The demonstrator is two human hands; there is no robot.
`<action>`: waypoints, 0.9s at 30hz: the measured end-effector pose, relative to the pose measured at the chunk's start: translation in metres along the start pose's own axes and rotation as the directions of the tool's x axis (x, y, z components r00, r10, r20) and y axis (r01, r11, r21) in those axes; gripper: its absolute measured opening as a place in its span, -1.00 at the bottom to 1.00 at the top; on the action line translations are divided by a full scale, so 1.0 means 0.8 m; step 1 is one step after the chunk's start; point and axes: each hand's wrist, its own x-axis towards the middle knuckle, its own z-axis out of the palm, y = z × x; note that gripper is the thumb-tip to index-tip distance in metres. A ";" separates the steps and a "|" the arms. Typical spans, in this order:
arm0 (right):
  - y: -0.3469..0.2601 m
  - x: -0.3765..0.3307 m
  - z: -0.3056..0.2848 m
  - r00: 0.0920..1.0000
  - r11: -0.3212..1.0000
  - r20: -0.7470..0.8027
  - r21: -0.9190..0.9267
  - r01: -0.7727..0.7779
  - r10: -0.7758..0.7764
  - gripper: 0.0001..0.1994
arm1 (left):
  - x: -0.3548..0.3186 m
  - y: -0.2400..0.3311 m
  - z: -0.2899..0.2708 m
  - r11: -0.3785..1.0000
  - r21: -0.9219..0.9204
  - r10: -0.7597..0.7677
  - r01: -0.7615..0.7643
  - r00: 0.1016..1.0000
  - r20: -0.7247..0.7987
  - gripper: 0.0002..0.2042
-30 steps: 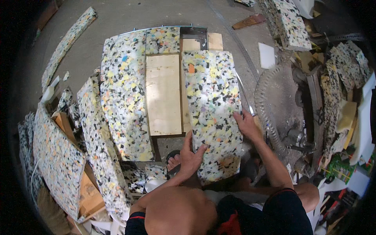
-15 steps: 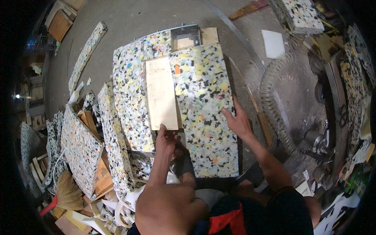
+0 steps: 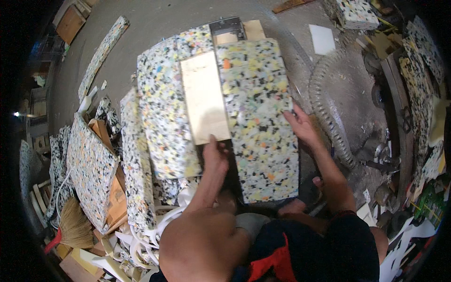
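A broad panel faced with speckled foam (image 3: 260, 117) lies before me, its foam in a left and a right section. Between them, a pale wooden board (image 3: 203, 98) shows in a long gap. My left hand (image 3: 216, 157) pinches the near end of this board, thumb on top and fingers curled below. Along the outer edge of the right foam section, my right hand (image 3: 304, 126) has its thumb on top; its other fingers are partly hidden at the side. A rectangular opening with a dark frame (image 3: 227, 26) sits at the panel's far end.
Speckled foam slabs (image 3: 91, 167) and offcuts crowd the left, with a straw broom (image 3: 75, 224) below them. To the right a coiled hose (image 3: 322, 94) lies on the grey floor near metal tools (image 3: 383, 157). A white sheet (image 3: 322, 39) lies farther off.
The panel and the wooden board have shifted slightly right and away from me in the picture, both hands moving with them. Each hand keeps its hold.
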 end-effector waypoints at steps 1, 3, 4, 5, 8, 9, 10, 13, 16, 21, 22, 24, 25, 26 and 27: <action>-0.005 -0.003 -0.003 1.000 1.000 -0.023 0.011 -0.015 0.015 -0.35 | -0.011 -0.005 0.004 0.997 -0.007 -0.073 0.073 0.997 0.027 -0.75; -0.014 -0.011 -0.004 0.999 0.999 -0.043 -0.025 -0.031 0.030 -0.37 | -0.029 -0.002 0.004 0.986 0.005 -0.165 0.165 0.986 0.035 -0.76; -0.021 -0.014 -0.006 0.999 0.998 -0.037 -0.064 -0.027 0.025 -0.38 | -0.037 0.000 0.009 0.982 0.028 -0.186 0.185 0.982 0.020 -0.75; -0.027 -0.014 -0.007 0.998 0.995 -0.043 -0.085 -0.050 0.047 -0.38 | -0.043 0.004 0.015 0.979 0.058 -0.197 0.198 0.980 -0.009 -0.74; -0.038 -0.001 0.003 0.975 0.944 -0.154 -0.314 0.105 -0.159 -0.43 | -0.057 0.029 0.024 0.921 0.292 -0.289 0.259 0.955 0.064 -0.67; -0.040 0.006 0.007 0.960 0.916 -0.195 -0.385 0.115 -0.202 -0.44 | -0.061 0.039 0.026 0.878 0.372 -0.339 0.301 0.940 0.040 -0.66; -0.043 0.014 0.012 0.945 0.891 -0.235 -0.441 0.107 -0.229 -0.45 | -0.061 0.047 0.034 0.849 0.447 -0.336 0.283 0.941 0.042 -0.65; -0.049 0.034 0.024 0.956 0.965 -0.197 -0.191 0.180 -0.218 -0.46 | -0.040 0.067 0.066 0.572 0.768 0.013 -0.289 0.939 0.344 -0.61; -0.060 0.035 0.025 0.953 0.972 -0.219 -0.152 0.178 -0.208 -0.48 | -0.013 0.079 0.110 0.380 0.756 0.241 -0.533 0.846 0.476 -0.59; -0.083 0.032 0.033 0.945 0.929 -0.260 -0.357 0.097 -0.199 -0.51 | 0.019 0.106 0.165 0.217 0.756 0.316 -0.617 0.778 0.544 -0.57; -0.086 0.029 0.034 0.949 0.932 -0.272 -0.360 0.051 -0.157 -0.53 | 0.024 0.110 0.171 0.073 0.737 0.379 -0.672 0.702 0.603 -0.56; -0.091 0.033 0.041 0.938 0.919 -0.337 -0.391 -0.056 -0.086 -0.53 | 0.035 0.116 0.193 -0.212 0.594 0.484 -0.776 0.445 0.753 -0.53; -0.093 0.035 0.044 0.932 0.912 -0.352 -0.404 -0.067 -0.087 -0.53 | 0.041 0.114 0.207 -0.319 0.510 0.424 -0.799 0.361 0.831 -0.47; -0.093 0.039 0.048 0.912 0.902 -0.409 -0.408 -0.144 -0.039 -0.57 | 0.044 0.110 0.221 -0.400 0.434 0.360 -0.807 0.297 0.884 -0.40; -0.092 0.041 0.050 0.907 0.870 -0.401 -0.486 -0.087 -0.133 -0.57 | 0.046 0.104 0.233 -0.475 0.353 0.289 -0.806 0.236 0.928 -0.34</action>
